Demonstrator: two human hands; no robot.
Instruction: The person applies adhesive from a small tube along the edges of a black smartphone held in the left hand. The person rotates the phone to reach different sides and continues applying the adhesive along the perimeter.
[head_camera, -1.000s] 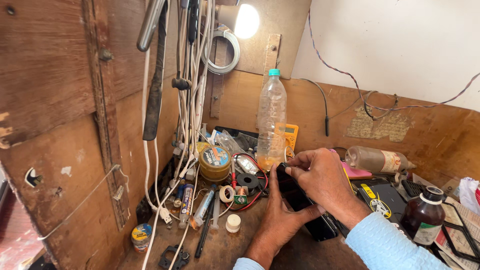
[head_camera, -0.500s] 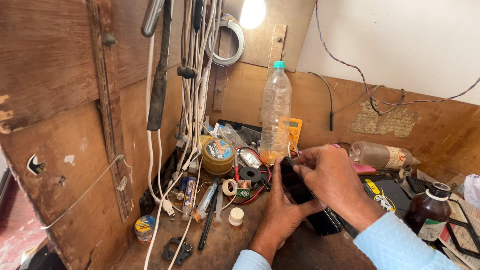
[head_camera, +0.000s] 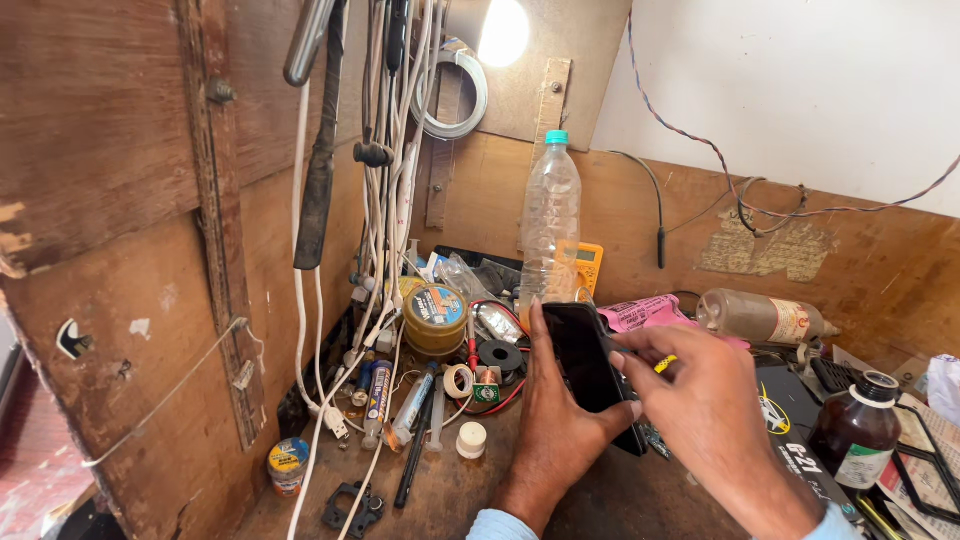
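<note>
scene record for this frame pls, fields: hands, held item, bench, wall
left hand: holds a black phone from below
right hand: fingers at the phone's right edge
bench: clear plastic bottle upright behind the phone; round tin; tape rolls; brown glass bottle at right
wall: white cables hanging, lamp lit

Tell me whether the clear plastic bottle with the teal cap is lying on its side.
No, the clear plastic bottle stands upright at the back of the bench, its teal cap on top, behind the dark phone held in the left hand.
</note>
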